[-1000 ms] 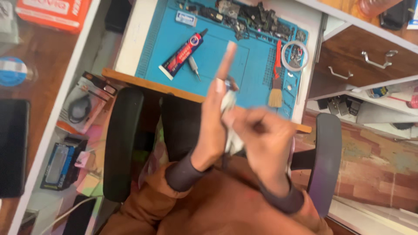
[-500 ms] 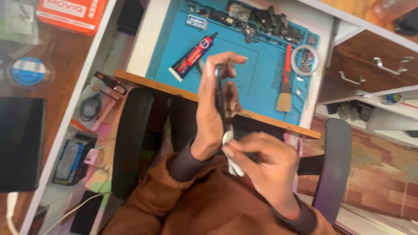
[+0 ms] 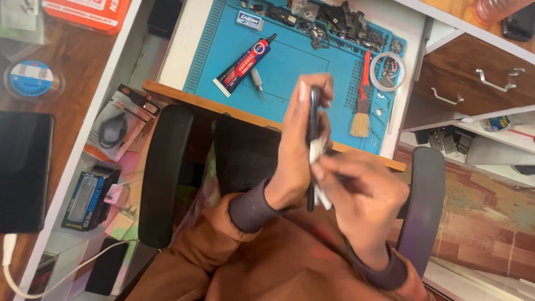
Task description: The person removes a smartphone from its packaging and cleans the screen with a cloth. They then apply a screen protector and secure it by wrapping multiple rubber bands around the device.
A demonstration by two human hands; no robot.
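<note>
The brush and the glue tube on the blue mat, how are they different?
The brush has a thin red handle and pale bristles; the glue tube is black with a red label. The brush lies nearly straight up and down the mat, bristles at the near edge, while the glue tube lies slanted. The brush sits on the right side, the glue tube on the left. Both lie flat on the mat, untouched by either hand.

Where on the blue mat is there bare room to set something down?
The blue mat is bare in its middle, between the glue tube and the brush. The far edge is crowded with small parts; a tape ring fills the right corner.
</note>
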